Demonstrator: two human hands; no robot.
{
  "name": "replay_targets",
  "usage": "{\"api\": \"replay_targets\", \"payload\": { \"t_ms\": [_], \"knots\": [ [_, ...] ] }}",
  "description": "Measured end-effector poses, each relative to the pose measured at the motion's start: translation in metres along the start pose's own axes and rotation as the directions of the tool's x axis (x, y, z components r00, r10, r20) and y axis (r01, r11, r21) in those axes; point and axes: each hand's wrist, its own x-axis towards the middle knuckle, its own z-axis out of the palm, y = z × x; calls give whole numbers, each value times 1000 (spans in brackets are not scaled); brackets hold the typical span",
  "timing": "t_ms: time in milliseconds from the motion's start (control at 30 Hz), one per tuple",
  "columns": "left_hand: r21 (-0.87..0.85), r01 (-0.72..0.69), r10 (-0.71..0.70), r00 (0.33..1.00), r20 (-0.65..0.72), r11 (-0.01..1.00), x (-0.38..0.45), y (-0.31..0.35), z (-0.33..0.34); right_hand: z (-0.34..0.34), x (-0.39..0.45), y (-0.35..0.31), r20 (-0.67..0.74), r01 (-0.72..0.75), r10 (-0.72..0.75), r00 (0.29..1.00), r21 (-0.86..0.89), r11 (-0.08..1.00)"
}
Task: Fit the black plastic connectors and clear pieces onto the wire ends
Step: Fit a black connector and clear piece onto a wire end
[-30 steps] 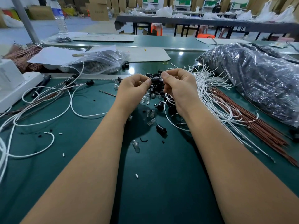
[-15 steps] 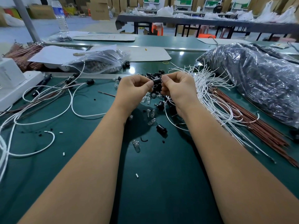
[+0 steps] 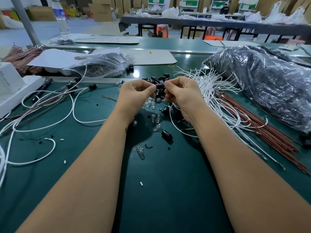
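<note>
I see my left hand (image 3: 134, 93) and right hand (image 3: 180, 93) both pinching one black connector (image 3: 159, 86) above loose clear pieces (image 3: 150, 103) on the green surface (image 3: 168, 190).

Black connector (image 3: 159, 86) between left hand (image 3: 136, 93) and right hand (image 3: 180, 93)

Looking like a factory assembly hall. Long green workbench (image 3: 50, 165) filling the foreground, stacked cardboard boxes (image 3: 102, 9) lining the upper left, more worktables (image 3: 202, 22) stretching across the top, wire bundles (image 3: 223, 105) lying at right.
</note>
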Motion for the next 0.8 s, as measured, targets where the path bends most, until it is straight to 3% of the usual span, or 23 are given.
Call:
{"api": "replay_targets", "payload": {
  "t_ms": [500,800],
  "knots": [
    [-130,181,-179,983,29,975,1,2,2,3,-1,-1,22,6,-7,1000,47,999],
    [-180,203,-200,979,38,962,3,3,2,6,-2,-2,20,36,-36,999,25,999]
  ]
}}
